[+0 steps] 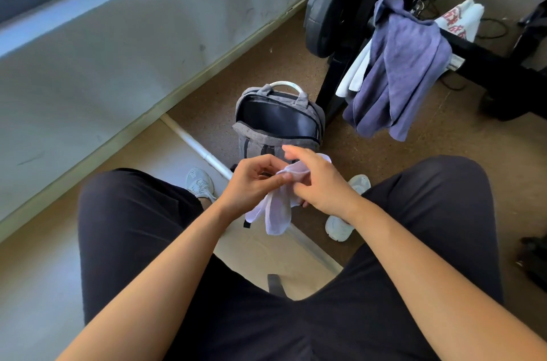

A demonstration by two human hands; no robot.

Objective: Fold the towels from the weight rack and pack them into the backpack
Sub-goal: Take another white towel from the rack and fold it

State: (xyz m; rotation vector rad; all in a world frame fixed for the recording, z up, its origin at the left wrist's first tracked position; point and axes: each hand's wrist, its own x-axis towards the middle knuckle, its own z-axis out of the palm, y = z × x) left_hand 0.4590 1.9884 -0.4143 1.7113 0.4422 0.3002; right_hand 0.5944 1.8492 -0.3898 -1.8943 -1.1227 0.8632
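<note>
A small white towel [276, 212] hangs between my knees, bunched at its top. My left hand [251, 181] pinches that top edge, and my right hand [318, 180] holds the cloth from the right with its index finger raised. Just beyond my hands a grey backpack [276, 121] stands on the floor, its main compartment unzipped and dark inside. On the black weight rack [485, 56] hang a blue towel [402, 64], a white towel [353, 73] half under it, and a white towel with red print [461, 17] further back.
A black weight plate [331, 8] on a steel bar sits left of the rack. A white pipe [195, 144] runs across the floor by the grey wall [118, 50]. My legs and white shoes [199, 183] flank the backpack. Cables lie behind the rack.
</note>
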